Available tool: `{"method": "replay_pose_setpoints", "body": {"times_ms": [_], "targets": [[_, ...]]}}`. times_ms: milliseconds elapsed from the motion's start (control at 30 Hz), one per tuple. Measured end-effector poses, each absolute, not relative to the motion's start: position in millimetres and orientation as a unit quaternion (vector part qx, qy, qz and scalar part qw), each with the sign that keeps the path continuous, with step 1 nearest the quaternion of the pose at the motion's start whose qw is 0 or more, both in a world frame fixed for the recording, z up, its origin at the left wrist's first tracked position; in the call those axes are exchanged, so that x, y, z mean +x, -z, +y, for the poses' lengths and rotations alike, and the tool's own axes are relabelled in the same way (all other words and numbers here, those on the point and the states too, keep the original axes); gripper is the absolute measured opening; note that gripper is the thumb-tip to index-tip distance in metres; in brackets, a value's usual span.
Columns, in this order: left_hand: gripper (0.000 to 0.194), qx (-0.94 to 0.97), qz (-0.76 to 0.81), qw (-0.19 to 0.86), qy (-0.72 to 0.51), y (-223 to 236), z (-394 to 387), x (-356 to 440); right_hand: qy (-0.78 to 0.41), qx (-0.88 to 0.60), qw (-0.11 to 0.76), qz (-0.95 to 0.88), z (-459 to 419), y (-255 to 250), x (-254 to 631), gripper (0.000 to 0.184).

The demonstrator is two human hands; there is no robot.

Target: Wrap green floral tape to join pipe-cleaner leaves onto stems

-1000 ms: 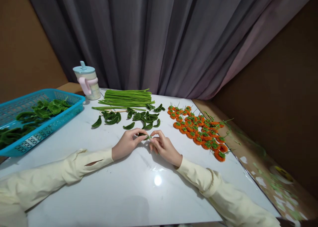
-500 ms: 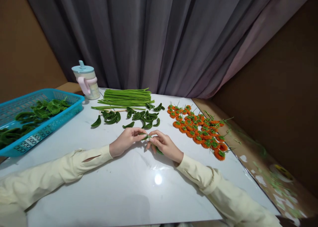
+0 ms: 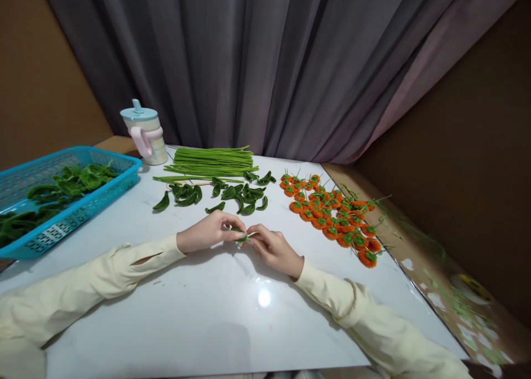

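"What was at left?"

"The basket (image 3: pixel 89 208); then the left hand (image 3: pixel 207 232), fingers pinching a green piece (image 3: pixel 241 237) above the table (image 3: pixel 199 323); leaves (image 3: pixel 232 193) lay on its far side."

"And the right hand (image 3: pixel 276 250)?"

"Its fingertips grasped the piece's right end; orange flowers (image 3: pixel 332 213) lay farther right."

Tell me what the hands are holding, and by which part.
A small green fuzzy piece: the left hand pinches its body, the right hand its right end.
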State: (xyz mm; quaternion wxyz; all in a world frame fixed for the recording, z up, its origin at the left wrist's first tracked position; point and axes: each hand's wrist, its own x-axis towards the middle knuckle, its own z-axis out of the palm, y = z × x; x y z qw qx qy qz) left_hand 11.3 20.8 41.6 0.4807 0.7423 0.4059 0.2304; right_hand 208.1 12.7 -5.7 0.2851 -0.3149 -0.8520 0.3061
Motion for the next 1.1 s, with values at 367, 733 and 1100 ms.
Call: {"method": "replay_pose_setpoints", "body": {"times_ms": [367, 733, 1100], "targets": [[0.016, 0.673, 0.408, 0.595, -0.166, -45.8, 22.3, 7.8, 0.097, -0.184, 0.240, -0.948, 10.0, 8.4, 208.6, 0.021], [0.022, 0.644, 0.466, 0.589, -0.143, -41.9, 20.8, 10.6, 0.198, -0.132, 0.235, -0.942, 13.6, 6.9, 209.9, 0.018], [0.016, 0.862, 0.358, 0.279, -0.224, -45.7, 11.3, 11.6, -0.156, -0.344, 0.274, -0.884, 10.8, 6.3, 211.4, 0.015]]}}
